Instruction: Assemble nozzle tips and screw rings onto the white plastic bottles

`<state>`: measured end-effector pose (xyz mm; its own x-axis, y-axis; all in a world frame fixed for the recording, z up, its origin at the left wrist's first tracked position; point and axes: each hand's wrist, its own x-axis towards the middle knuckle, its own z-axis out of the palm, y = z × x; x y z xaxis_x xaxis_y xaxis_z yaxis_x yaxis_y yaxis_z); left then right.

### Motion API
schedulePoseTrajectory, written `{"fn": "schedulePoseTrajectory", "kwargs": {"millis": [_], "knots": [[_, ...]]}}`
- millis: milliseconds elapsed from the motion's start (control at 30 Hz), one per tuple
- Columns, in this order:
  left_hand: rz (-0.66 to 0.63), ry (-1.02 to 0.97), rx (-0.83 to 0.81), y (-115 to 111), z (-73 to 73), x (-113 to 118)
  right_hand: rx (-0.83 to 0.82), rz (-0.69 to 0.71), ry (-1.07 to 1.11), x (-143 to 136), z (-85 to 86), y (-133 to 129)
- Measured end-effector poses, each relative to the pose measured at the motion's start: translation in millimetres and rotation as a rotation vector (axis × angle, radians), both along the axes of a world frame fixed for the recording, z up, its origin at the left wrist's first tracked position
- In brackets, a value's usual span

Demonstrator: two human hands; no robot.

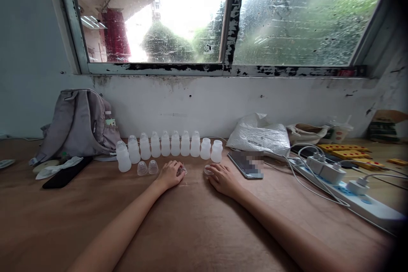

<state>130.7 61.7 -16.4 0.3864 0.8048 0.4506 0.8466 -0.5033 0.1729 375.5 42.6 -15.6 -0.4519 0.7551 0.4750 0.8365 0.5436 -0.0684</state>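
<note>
A row of several frosted bottles (165, 143) stands along the back of the wooden table. Most have clear caps on top; the two at the right end, including the rightmost bottle (216, 152), show none. Two clear caps (147, 168) rest in front of the row at the left. My left hand (171, 174) has its fingers curled round a small clear piece (182, 171) on the table. Low on the table, my right hand (223, 179) has its fingertips on a small clear round piece (208, 170), just in front of the uncapped bottles.
A grey backpack (79, 123) and a black phone (67, 173) lie left. On the right are another phone (247, 165), a silvery bag (259, 136), a white power strip (344, 189) with loose cables, and yellow pieces (346, 152). The window wall (191, 102) bounds the back.
</note>
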Motion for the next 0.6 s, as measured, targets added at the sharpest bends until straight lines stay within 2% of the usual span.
{"fn": "schedulePoseTrajectory", "kwargs": {"millis": [167, 267, 400, 500, 600], "knots": [[-0.010, -0.003, 0.001, -0.5, 0.6, -0.5, 0.031, -0.019, -0.003, -1.8, 1.7, -5.0], [-0.021, -0.008, 0.007, -0.2, 0.6, -1.0, 0.120, -0.023, -0.002, -5.9, 13.0, -0.8], [-0.041, -0.036, 0.021, 0.2, 0.7, -1.5, 0.205, -0.072, 0.043, -23.3, 44.4, 31.3], [-0.053, -0.063, 0.033, -1.4, 2.1, -1.9, 0.254, -0.189, 0.113, -43.3, 66.4, 66.3], [-0.064, -0.093, 0.077, -4.1, 5.8, -2.4, 0.319, -0.285, 0.115, -60.7, 72.6, 89.2]]}}
